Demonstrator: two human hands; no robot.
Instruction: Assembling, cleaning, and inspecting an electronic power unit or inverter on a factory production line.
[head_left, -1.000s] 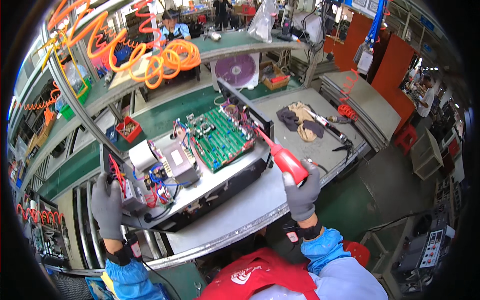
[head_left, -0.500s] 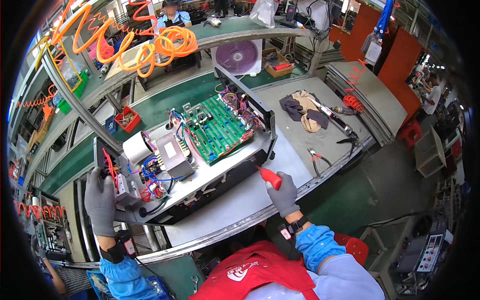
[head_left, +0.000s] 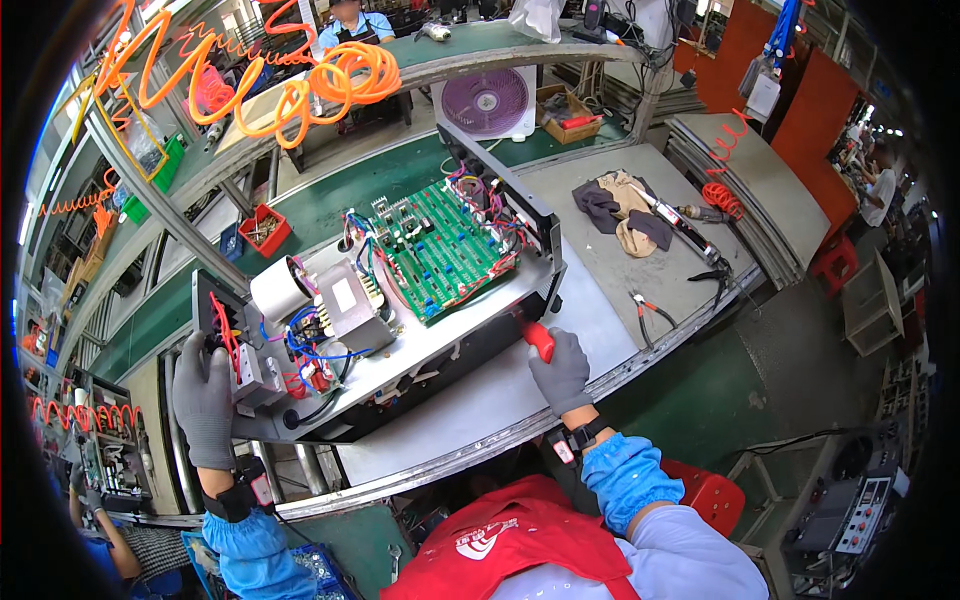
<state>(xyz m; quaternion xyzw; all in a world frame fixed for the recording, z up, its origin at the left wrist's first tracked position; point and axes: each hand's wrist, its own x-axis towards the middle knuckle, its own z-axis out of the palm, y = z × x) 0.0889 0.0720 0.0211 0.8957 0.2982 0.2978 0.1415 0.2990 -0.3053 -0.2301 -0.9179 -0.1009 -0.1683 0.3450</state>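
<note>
An open metal chassis (head_left: 408,333) lies at a slant on the bench, carrying a green circuit board (head_left: 450,255), a transformer (head_left: 352,308), a white cylinder (head_left: 282,290) and coloured wires. My left hand (head_left: 205,400), in a grey glove, grips the chassis's left end panel, its thumb on the inner side. In my gloved right hand (head_left: 562,375) is a red tapered tool (head_left: 540,342), its exact kind unclear. The tool's blurred nose is at the chassis's near side, close to the right corner; whether it touches cannot be told.
Right of the chassis lie cloths (head_left: 625,212), red-handled pliers (head_left: 652,315) and a long power driver (head_left: 685,228). A red bin (head_left: 265,232) and a fan (head_left: 485,102) stand behind. Orange coiled hoses (head_left: 345,80) hang over the far left. A person (head_left: 355,28) sits across the bench.
My right hand has shifted slightly up and left, bringing the red tool closer to the chassis and turning it steeper. My left hand keeps its place on the end panel. The view has shifted a little.
</note>
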